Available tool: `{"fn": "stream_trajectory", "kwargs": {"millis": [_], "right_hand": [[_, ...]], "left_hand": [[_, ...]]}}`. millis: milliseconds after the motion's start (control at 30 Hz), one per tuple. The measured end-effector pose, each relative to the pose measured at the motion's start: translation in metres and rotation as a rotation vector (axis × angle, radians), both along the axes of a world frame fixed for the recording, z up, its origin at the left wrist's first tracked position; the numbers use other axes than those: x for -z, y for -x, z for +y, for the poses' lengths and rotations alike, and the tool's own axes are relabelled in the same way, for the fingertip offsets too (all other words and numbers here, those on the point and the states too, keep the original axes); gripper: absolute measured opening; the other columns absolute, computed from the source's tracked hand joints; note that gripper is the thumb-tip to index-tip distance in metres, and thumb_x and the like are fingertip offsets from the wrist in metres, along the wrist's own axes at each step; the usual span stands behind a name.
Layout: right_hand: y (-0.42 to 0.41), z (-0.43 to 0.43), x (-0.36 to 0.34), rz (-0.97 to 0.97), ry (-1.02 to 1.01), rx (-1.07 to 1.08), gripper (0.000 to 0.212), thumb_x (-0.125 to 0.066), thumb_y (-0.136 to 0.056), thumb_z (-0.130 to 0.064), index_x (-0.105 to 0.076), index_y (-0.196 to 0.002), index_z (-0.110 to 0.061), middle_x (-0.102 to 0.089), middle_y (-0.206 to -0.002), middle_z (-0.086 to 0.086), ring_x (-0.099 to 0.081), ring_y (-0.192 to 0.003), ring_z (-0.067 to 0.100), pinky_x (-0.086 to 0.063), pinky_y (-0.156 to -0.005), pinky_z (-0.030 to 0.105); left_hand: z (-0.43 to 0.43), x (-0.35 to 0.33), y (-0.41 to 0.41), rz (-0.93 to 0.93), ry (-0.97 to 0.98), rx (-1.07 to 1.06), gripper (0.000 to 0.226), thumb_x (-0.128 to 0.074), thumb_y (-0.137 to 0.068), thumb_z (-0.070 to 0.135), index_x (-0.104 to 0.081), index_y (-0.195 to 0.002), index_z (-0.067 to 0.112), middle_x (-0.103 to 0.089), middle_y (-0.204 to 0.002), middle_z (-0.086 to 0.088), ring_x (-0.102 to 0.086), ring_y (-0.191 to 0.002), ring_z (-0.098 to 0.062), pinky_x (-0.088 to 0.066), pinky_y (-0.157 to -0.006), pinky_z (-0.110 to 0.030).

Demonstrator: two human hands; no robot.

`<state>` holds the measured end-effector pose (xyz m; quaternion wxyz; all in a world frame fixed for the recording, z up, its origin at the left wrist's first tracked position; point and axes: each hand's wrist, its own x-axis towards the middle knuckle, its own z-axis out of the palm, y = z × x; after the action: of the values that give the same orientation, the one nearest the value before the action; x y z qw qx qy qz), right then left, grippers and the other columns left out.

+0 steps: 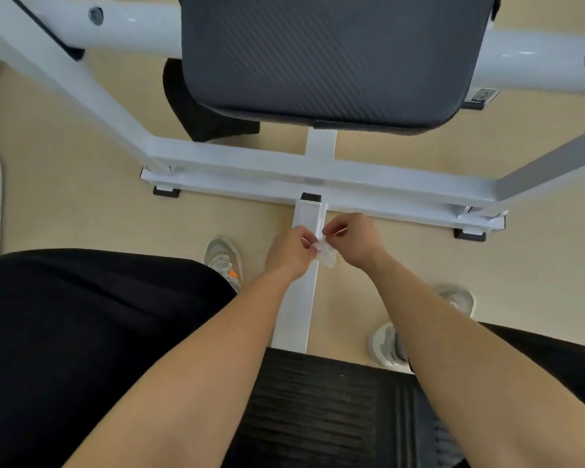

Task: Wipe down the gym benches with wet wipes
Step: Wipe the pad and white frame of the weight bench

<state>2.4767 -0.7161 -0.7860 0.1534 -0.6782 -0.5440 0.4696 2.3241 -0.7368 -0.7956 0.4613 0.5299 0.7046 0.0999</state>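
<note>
Where the white centre rail (298, 312) runs out from under the ribbed surface (318, 407), a crumpled wet wipe (327, 255) is held over the rail. It is pinched by the curled fingers (307, 240) of the left hand (289, 253) at the rail's left edge and by the right hand (353, 239) just right of the rail, the wipe bunched between them.

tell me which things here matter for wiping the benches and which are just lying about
For the job: wipe, pinched by left hand and right hand; grey pad; black seat; white frame.
Just there: dark bundle on the floor; label beside the pad; shoes.
</note>
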Motion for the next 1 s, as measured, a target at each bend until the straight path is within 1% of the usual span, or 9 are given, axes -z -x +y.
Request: {"fn": "stream_trajectory", "kwargs": {"millis": [100, 200, 267, 400, 500, 667, 833, 900, 1000], "right_hand": [[0.016, -0.018, 0.033, -0.009, 0.031, 0.018, 0.02, -0.061, -0.089, -0.004, -0.074, -0.09, -0.02, -0.069, -0.091, -0.009, -0.065, -0.084, 0.009, -0.046, -0.065, 0.013], [0.033, -0.033, 0.07, -0.018, 0.059, 0.041, 0.024, -0.057, -0.092, -0.004, -0.075, -0.098, -0.017, -0.069, -0.099, -0.003, -0.065, -0.085, 0.013, -0.048, -0.066, 0.016], [0.04, -0.039, 0.09, -0.049, 0.029, 0.058, 0.027, -0.054, -0.091, -0.001, -0.076, -0.099, -0.015, -0.07, -0.1, -0.001, -0.063, -0.084, 0.013, -0.042, -0.062, 0.01], [0.046, -0.045, 0.115, -0.127, -0.119, 0.002, 0.023, -0.057, -0.09, 0.002, -0.075, -0.095, -0.013, -0.066, -0.103, 0.002, -0.064, -0.085, 0.017, -0.043, -0.071, 0.019], [0.046, -0.053, 0.128, -0.211, -0.23, -0.143, 0.025, -0.059, -0.088, 0.005, -0.076, -0.097, -0.011, -0.066, -0.104, 0.004, -0.064, -0.084, 0.024, -0.047, -0.066, 0.03], [0.04, -0.077, 0.143, -0.427, -0.441, -0.462, 0.033, -0.073, -0.073, 0.004, -0.076, -0.103, -0.008, -0.068, -0.105, 0.008, -0.062, -0.079, 0.034, -0.056, -0.062, 0.039], [0.041, -0.1, 0.136, -0.477, -0.355, -0.65, 0.062, -0.066, -0.078, -0.007, -0.057, -0.139, -0.01, -0.063, -0.119, 0.011, -0.061, -0.096, 0.035, -0.056, -0.074, 0.045], [0.038, -0.101, 0.134, -0.527, -0.356, -0.713, 0.06, -0.064, -0.082, -0.014, -0.054, -0.141, -0.011, -0.062, -0.12, 0.011, -0.06, -0.099, 0.035, -0.053, -0.079, 0.046], [0.028, -0.108, 0.136, -0.62, -0.383, -0.811, 0.056, -0.058, -0.091, -0.029, -0.053, -0.142, -0.005, -0.051, -0.143, 0.014, -0.053, -0.124, 0.036, -0.045, -0.099, 0.047]], "left_hand": [[-0.006, 0.025, 0.017, 0.07, 0.056, 0.044, 0.015, -0.071, -0.091, 0.024, -0.072, -0.106, 0.02, -0.072, -0.107, -0.001, -0.066, -0.095, -0.019, -0.055, -0.086, -0.034], [-0.008, 0.048, 0.034, 0.08, 0.106, 0.003, 0.028, -0.072, -0.09, 0.025, -0.073, -0.117, 0.016, -0.071, -0.117, -0.001, -0.066, -0.107, -0.019, -0.05, -0.097, -0.032], [-0.009, 0.064, 0.041, 0.013, 0.144, -0.053, 0.034, -0.074, -0.088, 0.027, -0.071, -0.12, 0.017, -0.071, -0.117, 0.002, -0.066, -0.106, -0.017, -0.05, -0.096, -0.029], [-0.007, 0.091, 0.046, -0.075, 0.12, -0.16, 0.027, -0.079, -0.084, 0.025, -0.074, -0.11, 0.021, -0.07, -0.095, 0.009, -0.068, -0.09, -0.011, -0.05, -0.08, -0.018], [-0.011, 0.106, 0.052, 0.021, 0.017, -0.091, 0.014, -0.078, -0.084, 0.017, -0.075, -0.098, 0.018, -0.07, -0.089, 0.004, -0.068, -0.086, -0.016, -0.052, -0.081, -0.025], [-0.022, 0.118, 0.058, 0.198, -0.154, 0.079, 0.012, -0.075, -0.085, 0.019, -0.068, -0.095, 0.018, -0.054, -0.098, 0.006, -0.053, -0.077, -0.008, -0.036, -0.07, -0.02], [-0.043, 0.119, 0.058, 0.199, -0.287, 0.286, 0.018, -0.063, -0.091, 0.012, -0.073, -0.106, 0.013, -0.064, -0.106, -0.003, -0.063, -0.093, -0.023, -0.053, -0.078, -0.04], [-0.053, 0.118, 0.062, 0.243, -0.327, 0.383, 0.023, -0.062, -0.094, 0.016, -0.074, -0.114, 0.015, -0.066, -0.113, -0.001, -0.062, -0.101, -0.022, -0.055, -0.078, -0.04], [-0.066, 0.119, 0.07, 0.344, -0.385, 0.52, 0.033, -0.062, -0.095, 0.019, -0.068, -0.126, 0.015, -0.064, -0.128, -0.001, -0.059, -0.115, -0.023, -0.057, -0.08, -0.038]]}}
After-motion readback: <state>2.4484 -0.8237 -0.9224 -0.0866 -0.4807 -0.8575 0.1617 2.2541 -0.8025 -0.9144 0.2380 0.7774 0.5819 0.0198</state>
